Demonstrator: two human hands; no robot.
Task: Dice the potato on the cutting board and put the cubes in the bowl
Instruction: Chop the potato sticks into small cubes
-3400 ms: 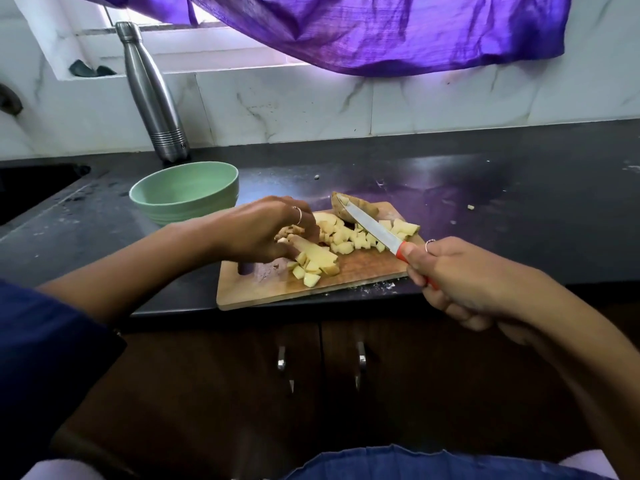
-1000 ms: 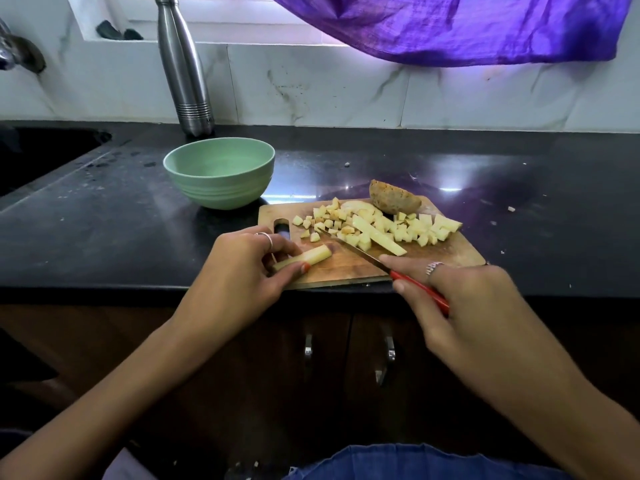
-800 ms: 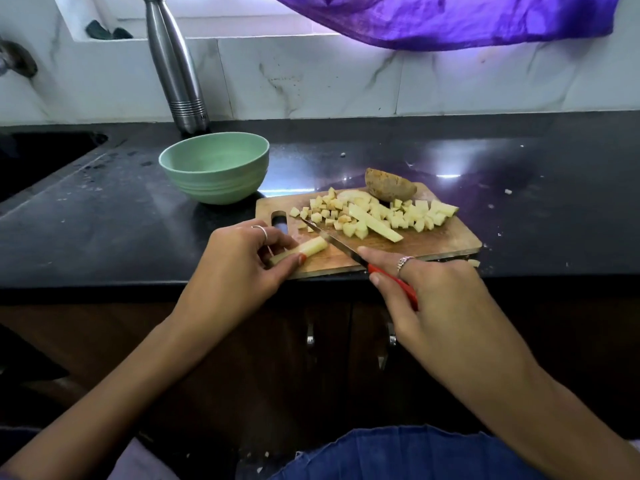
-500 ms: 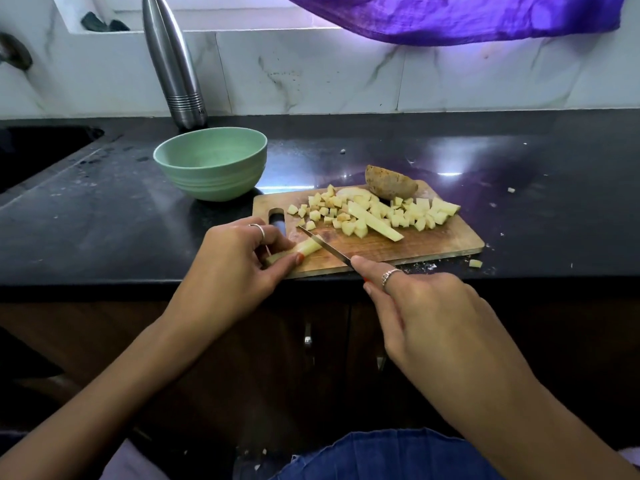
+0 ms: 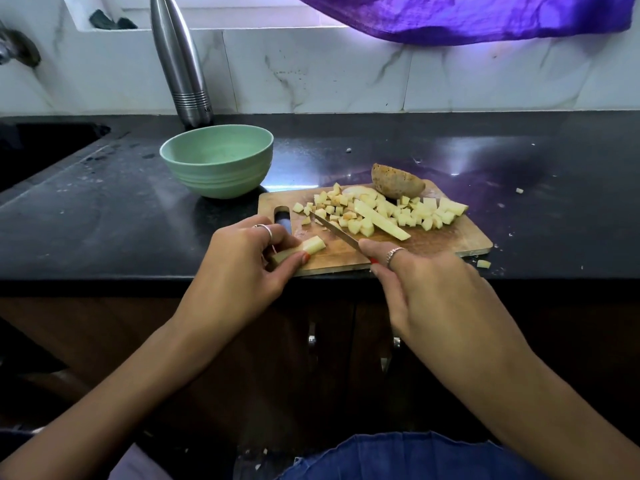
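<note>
The potato strip (image 5: 298, 250) is pinched by the left hand (image 5: 242, 268); the knife (image 5: 337, 231) (right hand (image 5: 433, 292) clamped on it) is best dropped squarely, fingertips tucked.

White marble-veined wall tiles (image 5: 339, 74) back a black countertop (image 5: 104, 216); purple cloth (image 5: 467, 15) hangs at one o'clock, dark wooden cabinets (image 5: 329, 358) below.
</note>
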